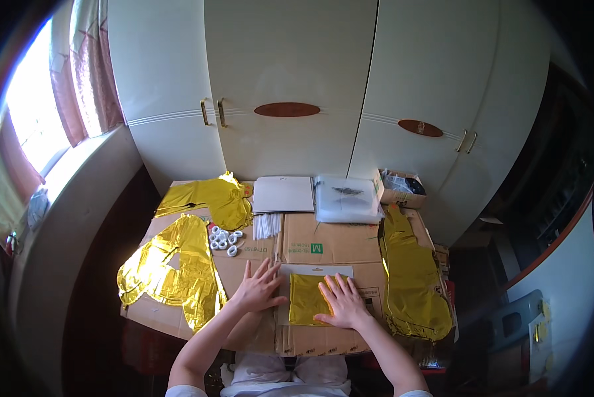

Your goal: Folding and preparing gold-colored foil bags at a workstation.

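A folded gold foil sheet [303, 308] lies on a white card [343, 270] with a hang slot at its far edge. My right hand [344, 304] rests flat on the right part of the foil, fingers spread. Just left of the card, my left hand [258, 290] is spread over the cardboard [323, 341], its thumb reaching the card's left edge. Neither hand grips anything. Beyond my left hand is a cluster of small white rings [223, 238], which look like ribbon rolls.
Flat gold foil balloons lie at left [197, 264], far left [227, 202] and right [412, 284]. Along the back are a stack of white cards [283, 194], white strips [267, 226], clear plastic bags [343, 208] and a small open box [403, 197]. Wardrobe doors [290, 59] stand behind.
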`<control>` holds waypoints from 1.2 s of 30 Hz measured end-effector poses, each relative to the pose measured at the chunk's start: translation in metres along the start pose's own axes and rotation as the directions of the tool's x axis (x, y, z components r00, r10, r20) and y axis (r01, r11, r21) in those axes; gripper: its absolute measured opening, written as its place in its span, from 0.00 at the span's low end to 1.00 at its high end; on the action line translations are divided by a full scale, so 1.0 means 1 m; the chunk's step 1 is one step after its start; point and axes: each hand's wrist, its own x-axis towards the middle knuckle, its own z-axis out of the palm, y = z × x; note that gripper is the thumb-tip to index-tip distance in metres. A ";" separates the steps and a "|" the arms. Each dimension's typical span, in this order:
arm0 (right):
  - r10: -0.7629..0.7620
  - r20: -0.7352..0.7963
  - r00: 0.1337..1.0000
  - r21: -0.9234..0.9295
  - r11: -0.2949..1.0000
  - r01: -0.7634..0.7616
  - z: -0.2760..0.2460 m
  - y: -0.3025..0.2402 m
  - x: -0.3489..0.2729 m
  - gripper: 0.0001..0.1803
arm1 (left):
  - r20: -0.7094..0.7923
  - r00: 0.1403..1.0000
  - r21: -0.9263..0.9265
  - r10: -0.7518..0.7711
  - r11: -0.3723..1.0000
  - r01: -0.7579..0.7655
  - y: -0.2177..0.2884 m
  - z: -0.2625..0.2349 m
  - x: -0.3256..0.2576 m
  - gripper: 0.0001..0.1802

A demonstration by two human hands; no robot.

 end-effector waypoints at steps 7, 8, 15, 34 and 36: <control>-0.001 0.002 1.000 -0.002 1.000 0.001 0.001 -0.001 0.001 0.54 | 0.059 0.997 0.015 0.050 0.999 -0.051 0.003 0.006 -0.002 0.39; 0.002 0.006 1.000 0.000 1.000 -0.002 0.001 0.000 0.001 0.54 | 0.060 0.996 0.019 0.059 0.998 -0.061 0.003 0.005 -0.002 0.39; 0.011 0.021 1.000 0.003 1.000 -0.011 0.001 -0.001 0.000 0.54 | 0.072 0.990 0.031 0.118 0.992 -0.120 0.007 -0.003 -0.002 0.36; 0.015 0.039 0.999 -0.018 1.000 -0.015 -0.006 -0.003 0.002 0.52 | -0.029 0.962 -0.056 0.271 0.961 -0.272 0.015 0.005 0.022 0.33; 0.017 0.042 0.999 0.002 1.000 -0.017 -0.008 -0.004 0.002 0.52 | 0.007 0.968 0.023 0.252 0.967 -0.252 0.016 0.012 0.016 0.37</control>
